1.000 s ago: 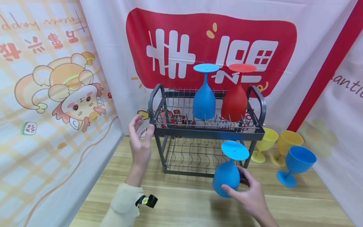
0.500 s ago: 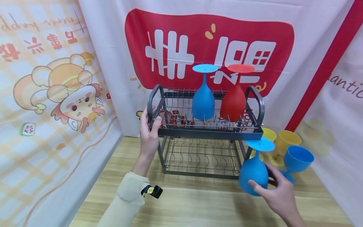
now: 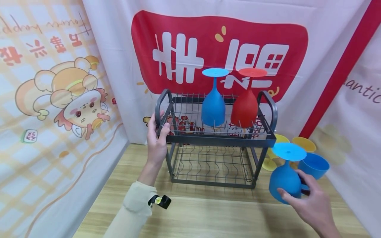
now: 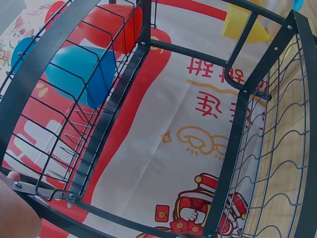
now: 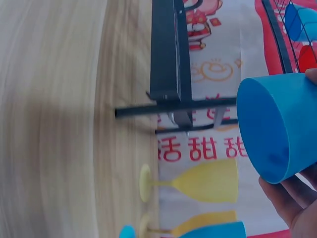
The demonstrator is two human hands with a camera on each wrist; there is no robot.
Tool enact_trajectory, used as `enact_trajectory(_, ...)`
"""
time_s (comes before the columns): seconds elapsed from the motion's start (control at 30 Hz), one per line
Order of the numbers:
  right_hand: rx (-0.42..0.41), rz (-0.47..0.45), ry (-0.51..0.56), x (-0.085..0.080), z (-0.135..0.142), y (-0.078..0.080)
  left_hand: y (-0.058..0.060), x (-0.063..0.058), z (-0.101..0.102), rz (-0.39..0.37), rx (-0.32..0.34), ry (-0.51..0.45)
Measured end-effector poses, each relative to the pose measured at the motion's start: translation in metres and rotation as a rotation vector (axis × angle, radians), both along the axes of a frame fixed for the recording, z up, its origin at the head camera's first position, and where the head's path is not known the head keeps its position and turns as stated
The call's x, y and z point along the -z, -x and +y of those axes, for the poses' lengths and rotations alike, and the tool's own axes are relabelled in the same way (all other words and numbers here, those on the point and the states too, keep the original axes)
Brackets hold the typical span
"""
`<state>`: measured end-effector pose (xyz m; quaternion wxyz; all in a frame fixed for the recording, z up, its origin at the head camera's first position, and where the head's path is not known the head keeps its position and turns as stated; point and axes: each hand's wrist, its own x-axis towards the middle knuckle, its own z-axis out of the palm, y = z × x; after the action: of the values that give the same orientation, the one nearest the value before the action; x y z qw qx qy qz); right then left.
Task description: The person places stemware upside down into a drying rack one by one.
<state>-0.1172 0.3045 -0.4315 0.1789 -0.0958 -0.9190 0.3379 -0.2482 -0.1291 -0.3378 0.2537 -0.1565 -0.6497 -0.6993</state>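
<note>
My right hand (image 3: 315, 203) holds a blue plastic goblet (image 3: 284, 183) upside down by its bowl, to the right of the dish rack (image 3: 220, 141). The right wrist view looks into the mouth of this goblet (image 5: 299, 114), with fingers curled round its side. My left hand (image 3: 156, 143) grips the left end of the rack's upper tier, thumb in front and fingers behind near the handle. On the upper tier, a blue goblet (image 3: 213, 110) and a red goblet (image 3: 244, 109) stand upside down side by side, bases up.
Behind my right hand, a pale yellow goblet (image 3: 269, 164), a darker yellow goblet (image 3: 304, 144) and another blue goblet (image 3: 316, 167) stand upright on the wooden table (image 3: 208, 211). The rack's lower wire tier (image 3: 208, 165) holds nothing. Printed cloth hangs behind and at both sides.
My right hand has carried the inverted blue goblet rightward from before the rack to beyond its right end. My left hand has moved right and taken hold of the rack's left end.
</note>
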Motion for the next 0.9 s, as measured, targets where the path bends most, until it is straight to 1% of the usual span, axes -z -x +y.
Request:
enact_trajectory(0.1, 0.024, 0.004, 0.023, -0.007, 0.008, 0.001, 0.001, 0.001, 0.0, 0.007, 0.006, -0.004)
enact_trajectory(0.17, 0.032, 0.035, 0.042, -0.014, 0.012, 0.003, 0.001, 0.001, 0.001, 0.009, 0.006, -0.006)
enact_trajectory(0.23, 0.031, 0.076, 0.056, -0.024, 0.014, 0.004, 0.002, 0.001, 0.001, 0.009, 0.004, -0.009)
enact_trajectory(0.37, 0.024, 0.173, 0.074, -0.05, 0.013, 0.008, 0.002, 0.0, 0.002, 0.012, 0.001, -0.017)
enact_trajectory(0.47, 0.041, 0.224, 0.086, -0.073, 0.011, 0.014, 0.002, 0.0, 0.003, 0.012, 0.001, -0.024)
enact_trajectory(0.6, 0.054, 0.266, 0.1, -0.102, 0.006, 0.022, 0.001, 0.0, 0.003, 0.004, -0.003, -0.029)
enact_trajectory(0.67, 0.042, 0.293, 0.097, -0.116, 0.002, 0.026, 0.001, 0.001, 0.003, 0.0, -0.005, -0.03)
enact_trajectory(0.77, 0.018, 0.341, 0.077, -0.135, -0.003, 0.032, 0.001, 0.002, 0.002, 0.0, -0.005, -0.035)
enact_trajectory(0.9, -0.003, 0.366, 0.065, -0.155, -0.008, 0.036, 0.002, 0.003, 0.002, -0.003, 0.002, -0.036)
